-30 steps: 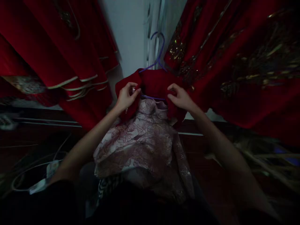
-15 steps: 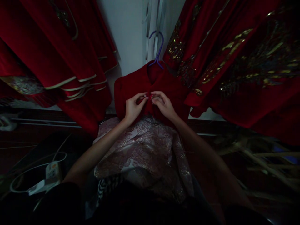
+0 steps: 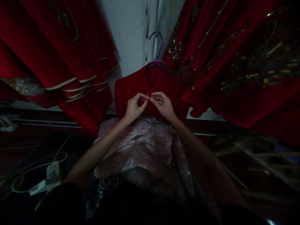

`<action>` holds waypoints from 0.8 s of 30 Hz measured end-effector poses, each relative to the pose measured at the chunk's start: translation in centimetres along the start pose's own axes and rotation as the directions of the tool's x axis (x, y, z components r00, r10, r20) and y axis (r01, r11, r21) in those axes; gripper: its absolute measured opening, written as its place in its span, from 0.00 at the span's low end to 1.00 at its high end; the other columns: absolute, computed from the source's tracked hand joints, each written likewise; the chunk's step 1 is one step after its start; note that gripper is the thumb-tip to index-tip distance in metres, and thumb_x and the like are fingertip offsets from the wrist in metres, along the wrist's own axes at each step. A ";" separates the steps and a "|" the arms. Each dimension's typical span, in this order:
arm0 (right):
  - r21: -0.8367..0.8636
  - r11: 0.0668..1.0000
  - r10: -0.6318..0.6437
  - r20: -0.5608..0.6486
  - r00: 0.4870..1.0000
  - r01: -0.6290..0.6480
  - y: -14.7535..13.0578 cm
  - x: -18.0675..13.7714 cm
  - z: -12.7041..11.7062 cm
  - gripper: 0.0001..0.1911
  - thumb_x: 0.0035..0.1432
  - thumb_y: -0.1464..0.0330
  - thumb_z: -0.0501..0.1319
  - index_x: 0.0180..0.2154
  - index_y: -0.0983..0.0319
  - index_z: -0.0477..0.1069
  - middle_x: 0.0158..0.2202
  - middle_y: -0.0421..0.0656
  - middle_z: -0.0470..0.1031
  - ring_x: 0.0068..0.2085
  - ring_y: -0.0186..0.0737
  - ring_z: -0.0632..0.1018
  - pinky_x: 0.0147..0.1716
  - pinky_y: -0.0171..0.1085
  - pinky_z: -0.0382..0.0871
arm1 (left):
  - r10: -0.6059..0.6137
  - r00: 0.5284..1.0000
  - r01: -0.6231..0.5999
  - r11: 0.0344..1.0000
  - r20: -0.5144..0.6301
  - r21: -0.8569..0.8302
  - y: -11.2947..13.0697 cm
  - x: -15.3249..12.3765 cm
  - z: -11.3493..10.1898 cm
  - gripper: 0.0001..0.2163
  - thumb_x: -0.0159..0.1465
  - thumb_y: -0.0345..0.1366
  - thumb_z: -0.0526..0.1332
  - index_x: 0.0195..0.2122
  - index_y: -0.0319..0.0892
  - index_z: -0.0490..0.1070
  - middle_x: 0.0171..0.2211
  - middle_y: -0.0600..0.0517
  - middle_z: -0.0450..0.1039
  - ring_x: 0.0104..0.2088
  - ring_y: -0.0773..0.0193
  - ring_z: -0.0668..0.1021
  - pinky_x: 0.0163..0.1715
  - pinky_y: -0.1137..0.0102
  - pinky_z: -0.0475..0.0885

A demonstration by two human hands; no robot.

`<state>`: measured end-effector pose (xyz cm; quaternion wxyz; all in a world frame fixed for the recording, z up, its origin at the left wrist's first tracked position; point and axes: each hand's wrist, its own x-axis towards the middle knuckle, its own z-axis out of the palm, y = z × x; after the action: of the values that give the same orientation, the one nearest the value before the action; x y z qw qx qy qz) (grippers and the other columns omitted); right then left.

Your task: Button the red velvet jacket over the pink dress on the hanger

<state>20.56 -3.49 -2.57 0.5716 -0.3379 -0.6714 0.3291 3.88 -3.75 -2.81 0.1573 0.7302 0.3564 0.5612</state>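
A red garment [image 3: 133,82] with a V neck hangs in front of me on a purple hanger [image 3: 159,53]. My left hand [image 3: 135,107] pinches thumb and forefinger together at the middle of its front. Close against it, my right hand [image 3: 164,106] pinches from the other side. Between the fingertips shows a small shiny clasp [image 3: 148,97], pale and pearl-like; its exact shape is too small to make out. Below the hands, a pinkish brocade cloth with a metallic sheen [image 3: 138,147] lies across my lap.
Long red garments with pale piping [image 3: 58,62] hang at the left. More red garments with gold sequins [image 3: 253,72] hang at the right. A white plug strip with a cable [image 3: 52,173] lies at lower left. Wooden slats [image 3: 262,168] stand at lower right.
My fingertips have come closer together, and the shiny clasp now shows between them. Before, a small gap parted the two hands, with a shiny bit at each. The red garment has barely shifted.
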 end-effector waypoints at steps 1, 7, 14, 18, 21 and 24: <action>-0.014 1.000 -0.011 -0.008 1.000 0.011 0.0 0.0 0.0 0.12 0.56 0.62 0.64 0.42 0.57 0.69 0.41 0.41 0.76 0.42 0.37 0.78 0.44 0.40 0.75 | 0.004 1.000 -0.005 1.000 0.011 0.004 0.0 0.1 -0.1 0.05 0.62 0.32 0.61 0.39 0.41 0.71 0.37 0.51 0.76 0.38 0.67 0.78 0.42 0.71 0.74; -0.023 0.999 -0.041 -0.048 0.998 0.040 -0.5 0.1 -0.1 0.11 0.56 0.63 0.64 0.41 0.57 0.69 0.41 0.41 0.76 0.43 0.37 0.78 0.45 0.40 0.75 | -0.010 0.999 0.012 0.999 0.039 -0.051 -0.2 0.5 -0.2 0.04 0.62 0.31 0.60 0.38 0.41 0.70 0.37 0.51 0.76 0.38 0.68 0.78 0.43 0.70 0.74; -0.052 0.998 -0.026 -0.029 0.999 0.025 -0.4 0.0 0.1 0.11 0.57 0.64 0.63 0.42 0.57 0.69 0.43 0.42 0.76 0.43 0.36 0.78 0.43 0.38 0.76 | 0.006 0.994 -0.006 1.000 0.113 0.001 0.1 0.7 -0.4 0.05 0.61 0.31 0.59 0.38 0.41 0.69 0.36 0.51 0.76 0.37 0.67 0.78 0.42 0.70 0.73; -0.128 0.990 -0.062 -0.032 0.998 0.058 -1.0 -0.2 -0.1 0.09 0.58 0.65 0.62 0.42 0.57 0.70 0.44 0.42 0.75 0.43 0.36 0.78 0.43 0.39 0.76 | 0.066 0.976 -0.091 0.989 0.205 0.118 1.2 1.3 -1.1 0.04 0.59 0.32 0.60 0.36 0.41 0.70 0.31 0.53 0.75 0.30 0.68 0.76 0.34 0.72 0.70; -0.155 0.987 -0.049 -0.028 0.998 0.044 -1.3 -0.3 -0.3 0.09 0.58 0.65 0.63 0.42 0.57 0.71 0.43 0.43 0.75 0.43 0.37 0.78 0.43 0.40 0.76 | 0.075 0.966 -0.106 0.988 0.247 0.115 1.6 2.0 -1.5 0.06 0.62 0.39 0.60 0.35 0.41 0.71 0.29 0.52 0.75 0.27 0.68 0.75 0.29 0.73 0.68; -0.129 0.992 -0.014 -0.030 0.999 0.010 -1.2 -0.2 -0.5 0.10 0.58 0.64 0.63 0.42 0.57 0.71 0.44 0.42 0.76 0.43 0.37 0.78 0.43 0.41 0.76 | 0.092 0.949 -0.125 0.988 0.301 0.089 1.7 2.4 -1.9 0.09 0.65 0.42 0.59 0.34 0.42 0.72 0.30 0.51 0.77 0.28 0.68 0.75 0.29 0.73 0.67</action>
<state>20.98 -4.33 -1.63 0.5607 -0.3751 -0.6845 0.2763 2.94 -3.59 0.63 0.1384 0.8318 0.3177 0.4336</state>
